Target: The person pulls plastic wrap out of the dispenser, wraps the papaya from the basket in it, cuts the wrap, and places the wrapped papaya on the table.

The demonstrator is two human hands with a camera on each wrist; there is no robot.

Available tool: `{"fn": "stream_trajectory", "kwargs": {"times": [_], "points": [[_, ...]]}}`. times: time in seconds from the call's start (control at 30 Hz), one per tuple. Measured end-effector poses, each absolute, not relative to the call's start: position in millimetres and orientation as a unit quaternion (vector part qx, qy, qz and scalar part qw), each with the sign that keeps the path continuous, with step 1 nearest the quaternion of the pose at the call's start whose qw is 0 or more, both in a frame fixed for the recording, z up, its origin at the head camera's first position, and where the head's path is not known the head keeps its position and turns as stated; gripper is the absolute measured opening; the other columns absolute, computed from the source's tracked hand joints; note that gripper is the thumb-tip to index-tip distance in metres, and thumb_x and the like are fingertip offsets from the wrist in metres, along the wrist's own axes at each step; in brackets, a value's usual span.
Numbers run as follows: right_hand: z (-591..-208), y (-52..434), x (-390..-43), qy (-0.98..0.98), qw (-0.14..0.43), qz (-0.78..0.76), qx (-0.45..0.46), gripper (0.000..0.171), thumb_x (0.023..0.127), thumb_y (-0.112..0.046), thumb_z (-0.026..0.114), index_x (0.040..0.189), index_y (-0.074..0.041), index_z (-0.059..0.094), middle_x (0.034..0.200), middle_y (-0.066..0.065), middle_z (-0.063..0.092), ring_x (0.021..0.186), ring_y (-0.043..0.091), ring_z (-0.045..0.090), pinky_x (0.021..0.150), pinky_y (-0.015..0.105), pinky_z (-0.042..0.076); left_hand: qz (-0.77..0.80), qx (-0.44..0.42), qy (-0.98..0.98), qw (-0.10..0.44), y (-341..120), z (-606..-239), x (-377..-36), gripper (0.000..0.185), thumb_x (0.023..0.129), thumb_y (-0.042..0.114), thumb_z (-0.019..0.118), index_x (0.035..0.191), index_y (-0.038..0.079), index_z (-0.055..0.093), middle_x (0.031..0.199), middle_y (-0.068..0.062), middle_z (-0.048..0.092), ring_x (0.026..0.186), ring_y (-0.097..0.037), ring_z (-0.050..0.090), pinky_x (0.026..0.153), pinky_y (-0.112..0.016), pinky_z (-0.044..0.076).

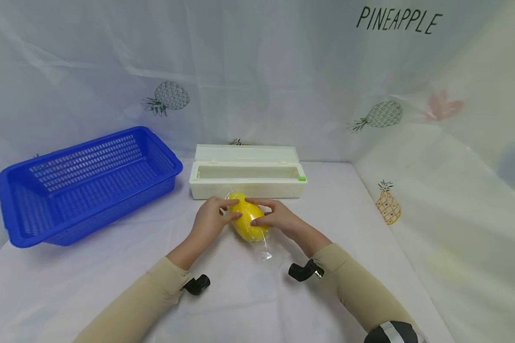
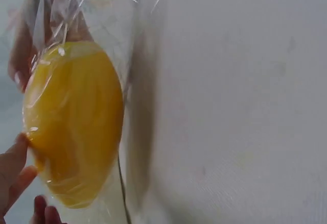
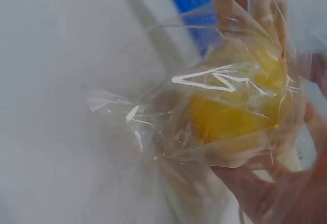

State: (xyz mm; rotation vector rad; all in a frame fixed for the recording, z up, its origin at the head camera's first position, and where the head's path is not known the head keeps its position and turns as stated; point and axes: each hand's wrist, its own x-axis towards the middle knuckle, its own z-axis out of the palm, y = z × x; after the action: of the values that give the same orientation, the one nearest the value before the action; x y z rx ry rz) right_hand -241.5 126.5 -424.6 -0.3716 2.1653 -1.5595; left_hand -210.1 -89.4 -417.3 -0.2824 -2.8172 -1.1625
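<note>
Yellow oval fruit, wrapped in a clear bag, is lying between your two hands, just in front of the white box; whether its underside is resting on the counter or hanging slightly off it, you cannot tell. Your left hand is gripping the left side between thumb and fingers; your right hand is gripping the right side likewise, the index fingertips nearly meeting towards the far end. Neither hand is spreading wide: both are holding the fruit through the film. Loose, creased film is trailing from the near end. Behind, the box is standing open, its lid tilting up at the back; the blue basket is standing to the left, well apart.

Technique: the step in hand appears to be one of steadying the wrapped fruit. You should be pressing evenly from both sides, letting the finger pads rather than the tips bear the load, since smooth film is probably slipping easily over the surface. Before any lift, you should be supporting the underside and gathering the trailing film clear of your wrists.
</note>
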Motion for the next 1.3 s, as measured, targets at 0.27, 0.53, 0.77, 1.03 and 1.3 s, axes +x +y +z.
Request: {"fn": "stream_trajectory", "kwargs": {"times": [0.27,0.53,0.77,1.03,1.3], "points": [[-422,120,-220,0.734,0.184,-0.652,-0.045,0.059,0.082,-0.011,0.076,0.136,-0.028,0.06,0.152,0.001,0.035,0.115,0.026,0.055,0.083,0.033,0.054,-0.573,-0.053,-0.817,-0.045,-83,-418,-205,0.043,0.095,0.024,0.065,0.137,0.019,0.059,0.137,-0.017,0.049,0.103,-0.03,0.061,0.079,-0.037,0.057],[-439,113,-216,0.703,0.179,-0.688,-0.014,0.061,0.084,-0.012,0.073,0.141,-0.023,0.054,0.154,0.002,0.034,0.131,0.028,0.041,0.097,0.04,0.047,-0.631,0.018,-0.765,-0.126,-73,-431,-210,0.051,0.096,0.031,0.063,0.145,0.022,0.049,0.136,-0.02,0.043,0.1,-0.032,0.06,0.076,-0.04,0.058],[-442,115,-218,0.723,0.165,-0.67,-0.016,0.06,0.086,-0.013,0.072,0.142,-0.024,0.053,0.155,0.006,0.032,0.124,0.029,0.044,0.088,0.032,0.049,-0.627,0.006,-0.765,-0.147,-71,-435,-216,0.067,0.088,0.027,0.075,0.147,0.022,0.045,0.138,-0.024,0.041,0.093,-0.032,0.062,0.07,-0.041,0.059],[-442,121,-213,0.74,0.176,-0.648,-0.046,0.062,0.088,-0.018,0.072,0.145,-0.03,0.048,0.154,0.003,0.033,0.122,0.028,0.049,0.095,0.038,0.049,-0.626,0.001,-0.762,-0.167,-70,-438,-218,0.067,0.089,0.027,0.073,0.149,0.024,0.043,0.141,-0.025,0.039,0.103,-0.036,0.06,0.073,-0.042,0.058],[-441,132,-208,0.775,0.166,-0.605,-0.073,0.064,0.092,-0.026,0.068,0.15,-0.027,0.041,0.152,0.006,0.039,0.137,0.028,0.037,0.11,0.052,0.03,-0.607,-0.015,-0.779,-0.156,-63,-435,-217,0.067,0.088,0.027,0.074,0.148,0.024,0.044,0.139,-0.023,0.044,0.095,-0.03,0.063,0.072,-0.04,0.059]]}}
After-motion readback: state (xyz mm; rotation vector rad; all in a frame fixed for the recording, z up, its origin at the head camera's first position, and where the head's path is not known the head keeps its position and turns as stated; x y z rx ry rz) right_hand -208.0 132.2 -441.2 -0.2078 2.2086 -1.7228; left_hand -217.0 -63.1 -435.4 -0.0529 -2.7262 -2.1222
